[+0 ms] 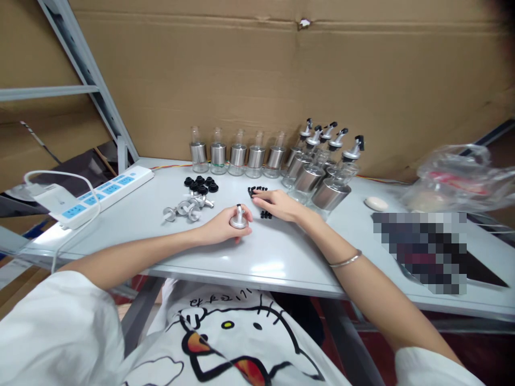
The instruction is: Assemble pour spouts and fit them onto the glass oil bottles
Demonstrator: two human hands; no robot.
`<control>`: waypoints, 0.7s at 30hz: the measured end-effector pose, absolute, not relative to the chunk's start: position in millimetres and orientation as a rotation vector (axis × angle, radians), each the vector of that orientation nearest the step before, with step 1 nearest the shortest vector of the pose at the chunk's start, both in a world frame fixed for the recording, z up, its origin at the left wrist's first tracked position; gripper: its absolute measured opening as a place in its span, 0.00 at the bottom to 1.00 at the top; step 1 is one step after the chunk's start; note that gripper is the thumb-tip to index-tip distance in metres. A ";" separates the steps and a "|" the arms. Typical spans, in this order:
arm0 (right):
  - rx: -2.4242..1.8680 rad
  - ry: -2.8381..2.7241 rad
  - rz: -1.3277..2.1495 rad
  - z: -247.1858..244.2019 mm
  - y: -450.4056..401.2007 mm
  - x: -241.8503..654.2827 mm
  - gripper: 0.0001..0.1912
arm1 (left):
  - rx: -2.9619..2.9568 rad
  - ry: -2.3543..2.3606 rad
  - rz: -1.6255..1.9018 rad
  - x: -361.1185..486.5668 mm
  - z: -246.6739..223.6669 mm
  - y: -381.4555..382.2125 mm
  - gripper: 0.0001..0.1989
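My left hand [222, 225] grips the silver pourer [239, 221] in its fingers, spout up, left and near of the small black caps [259, 188] at my closer right hand [281, 203], whose fingers I cannot tell open or pinched.

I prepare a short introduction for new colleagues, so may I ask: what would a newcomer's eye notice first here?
Probably the five glass bottles with steel sleeves lined up along the table's back, and the cluster beside them on the right, several topped by pourers. Next, the left hand holding a silver pourer near the front edge, and the right hand at small black caps.
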State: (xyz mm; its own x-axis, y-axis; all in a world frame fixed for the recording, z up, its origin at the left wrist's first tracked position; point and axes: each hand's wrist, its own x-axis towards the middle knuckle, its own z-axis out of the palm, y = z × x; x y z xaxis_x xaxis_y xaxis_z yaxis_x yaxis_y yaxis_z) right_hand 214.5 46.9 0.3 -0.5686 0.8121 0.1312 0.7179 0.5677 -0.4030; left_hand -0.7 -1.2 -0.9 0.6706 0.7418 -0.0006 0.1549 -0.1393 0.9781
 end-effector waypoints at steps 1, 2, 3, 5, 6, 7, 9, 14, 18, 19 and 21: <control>-1.248 -2.497 0.439 1.5 46.4 214.7 0.23 | 1.664 0.737 0.596 -0.8 -1.0 -1.1 0.12; -1.241 -2.488 0.428 2.6 45.9 214.8 0.23 | 1.664 0.735 0.596 -0.8 -1.0 -1.0 0.12; -1.233 -2.474 0.410 3.8 45.3 214.7 0.23 | 1.663 0.735 0.596 -0.9 -1.0 -1.0 0.12; -1.208 -2.433 0.366 6.2 43.2 213.9 0.22 | 1.657 0.736 0.597 -0.8 -1.0 -1.0 0.12; -1.199 -2.405 0.342 7.6 41.4 212.8 0.21 | 1.654 0.737 0.599 -0.8 -1.1 -1.0 0.12; -1.189 -2.378 0.318 9.0 39.0 211.0 0.21 | 1.651 0.737 0.601 -0.7 -1.3 -0.8 0.12; -1.140 -2.347 0.256 11.8 32.4 205.4 0.20 | 1.641 0.730 0.607 -0.5 -2.3 -0.2 0.12; -0.845 -2.459 0.041 13.8 16.4 185.0 0.22 | 1.584 0.755 0.628 0.1 -4.3 2.5 0.15; -0.752 -2.526 -0.101 12.3 14.4 179.1 0.16 | 1.549 0.752 0.658 0.1 -2.9 3.3 0.15; -0.749 -2.525 -0.136 12.2 14.6 179.5 0.16 | 1.550 0.740 0.647 0.0 -2.2 3.2 0.14; -0.736 -2.521 -0.196 12.4 14.9 180.6 0.16 | 1.559 0.724 0.625 -0.2 -0.7 2.6 0.13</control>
State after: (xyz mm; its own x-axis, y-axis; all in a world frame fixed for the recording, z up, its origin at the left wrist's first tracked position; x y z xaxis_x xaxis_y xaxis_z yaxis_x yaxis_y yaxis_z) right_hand 180.6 14.9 12.4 -0.7272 0.4653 0.5046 0.5376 0.8432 -0.0027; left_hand -0.2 2.6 -0.7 0.6567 0.7539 -0.0173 0.0932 -0.0584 0.9939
